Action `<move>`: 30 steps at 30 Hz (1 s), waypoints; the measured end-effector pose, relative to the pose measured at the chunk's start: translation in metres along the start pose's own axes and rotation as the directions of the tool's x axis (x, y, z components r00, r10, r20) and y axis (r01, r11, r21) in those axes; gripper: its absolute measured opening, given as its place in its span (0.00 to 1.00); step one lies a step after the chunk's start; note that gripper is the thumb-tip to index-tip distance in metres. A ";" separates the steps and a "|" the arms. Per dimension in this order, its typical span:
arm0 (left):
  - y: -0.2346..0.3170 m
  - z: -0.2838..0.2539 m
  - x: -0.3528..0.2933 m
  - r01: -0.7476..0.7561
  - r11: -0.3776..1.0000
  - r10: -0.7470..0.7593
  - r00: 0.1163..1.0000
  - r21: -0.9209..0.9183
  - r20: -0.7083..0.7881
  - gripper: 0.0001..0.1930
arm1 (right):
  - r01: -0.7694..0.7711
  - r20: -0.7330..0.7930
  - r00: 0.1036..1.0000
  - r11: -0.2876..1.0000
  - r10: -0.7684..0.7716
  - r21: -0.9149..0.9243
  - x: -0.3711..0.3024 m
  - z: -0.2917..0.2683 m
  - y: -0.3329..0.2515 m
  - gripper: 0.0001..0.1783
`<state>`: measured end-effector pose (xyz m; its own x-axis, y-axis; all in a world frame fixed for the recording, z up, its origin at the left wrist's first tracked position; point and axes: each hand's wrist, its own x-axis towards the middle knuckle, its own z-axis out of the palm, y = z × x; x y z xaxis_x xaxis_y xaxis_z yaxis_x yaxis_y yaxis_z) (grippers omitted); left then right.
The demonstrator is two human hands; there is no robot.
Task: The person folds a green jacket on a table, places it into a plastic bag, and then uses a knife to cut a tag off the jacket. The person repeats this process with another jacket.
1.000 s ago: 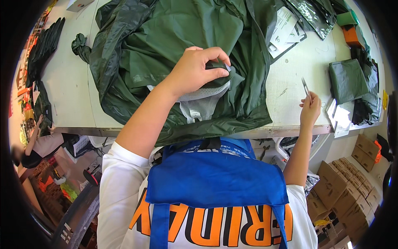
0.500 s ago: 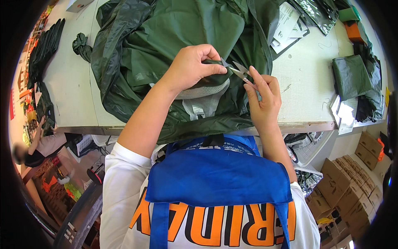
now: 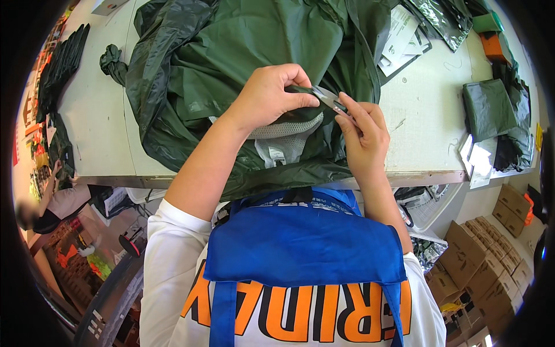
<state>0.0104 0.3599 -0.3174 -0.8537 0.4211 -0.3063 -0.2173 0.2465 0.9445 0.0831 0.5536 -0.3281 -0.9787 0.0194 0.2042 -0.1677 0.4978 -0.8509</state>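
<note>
A dark green jacket (image 3: 260, 43) of thin shiny fabric lies spread over the table, with a zipper along its right side and grey mesh (image 3: 283, 141) showing near its lower edge. My left hand (image 3: 272, 95) pinches a small edge of the green fabric between thumb and fingers. In my right hand (image 3: 367, 130) is a pair of thread snips (image 3: 330, 101), gripped between thumb and fingers. Their blades point left and meet the pinched fabric edge at my left fingertips. Whether a thread lies between the blades is too small to tell.
Papers on a clipboard (image 3: 399, 40) lie right of the jacket. Folded green packages (image 3: 490, 109) sit at the table's right end, black bundles (image 3: 60, 66) at its left. Cardboard boxes (image 3: 471, 254) are stacked lower right. Another person (image 3: 66, 202) is at the far left.
The snips have moved slightly left and up to the fabric edge, and their blades, spread apart before, are now nearly together. My left hand keeps its pinch almost in place.
</note>
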 end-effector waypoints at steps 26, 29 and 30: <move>0.002 -0.003 -0.001 -0.008 0.996 0.012 0.999 -0.091 0.039 0.08 | -0.003 0.007 1.000 1.000 0.003 -0.008 0.004 -0.001 -0.004 0.18; 0.003 -0.003 -0.002 -0.002 0.995 0.007 0.999 -0.101 0.049 0.08 | -0.010 -0.006 1.000 1.000 0.010 0.022 0.003 -0.001 -0.005 0.18; 0.002 -0.003 -0.002 -0.011 0.995 0.017 0.999 -0.103 0.050 0.08 | -0.027 -0.012 1.000 0.999 0.028 0.046 0.002 0.000 -0.006 0.18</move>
<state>0.0099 0.3569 -0.3146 -0.8327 0.4679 -0.2961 -0.2550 0.1505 0.9551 0.0819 0.5509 -0.3220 -0.9815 0.0439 0.1861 -0.1460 0.4563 -0.8778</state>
